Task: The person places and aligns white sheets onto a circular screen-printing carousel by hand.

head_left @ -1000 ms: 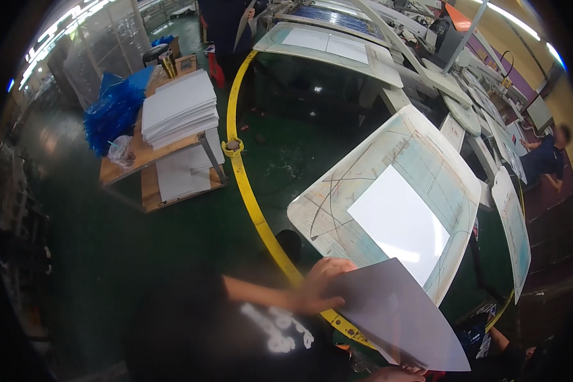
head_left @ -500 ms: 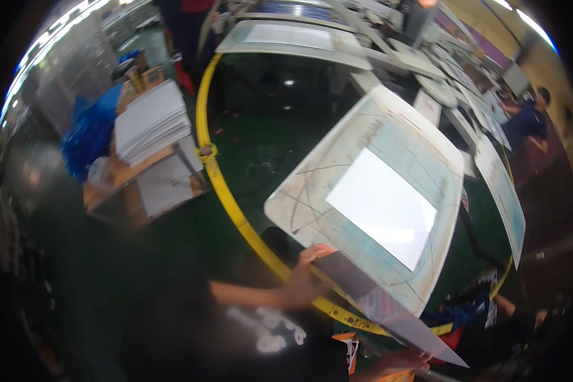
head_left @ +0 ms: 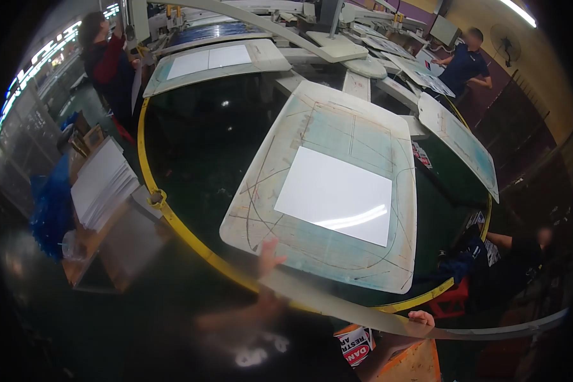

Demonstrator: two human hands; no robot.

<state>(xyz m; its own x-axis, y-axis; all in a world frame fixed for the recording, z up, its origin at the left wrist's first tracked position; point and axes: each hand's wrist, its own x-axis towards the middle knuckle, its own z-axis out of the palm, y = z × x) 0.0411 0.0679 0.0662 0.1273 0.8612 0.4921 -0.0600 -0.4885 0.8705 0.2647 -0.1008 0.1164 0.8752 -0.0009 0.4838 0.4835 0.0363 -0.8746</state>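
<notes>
A thin, bendy sheet (head_left: pixel 344 307) spans the space between my hands, seen nearly edge-on and bowed. My left hand (head_left: pixel 270 260), blurred by motion, is at the sheet's left end, its fingers reaching up past the edge. My right hand (head_left: pixel 420 320) grips the lower edge farther right, fingertips curled over it. Just beyond lies a large pale platen (head_left: pixel 254 213) with rounded corners, stained light blue and crossed by drawn lines. On it rests a white rectangular sheet (head_left: pixel 337 194) with a glossy light reflection.
A yellow curved rail (head_left: pixel 200 245) runs round the machine. More platens stand behind, one with white sheets (head_left: pixel 210 60), another (head_left: pixel 458 143) at right. At left, a stack of white sheets (head_left: pixel 105 184) sits on a wooden stand. People (head_left: pixel 105 70) work nearby. A danger sign (head_left: pixel 356 346) is below.
My view has turned, so the platen appears farther left. The sheet in my hands has swung from a steep diagonal to nearly level and now bows. My right hand has risen in view.
</notes>
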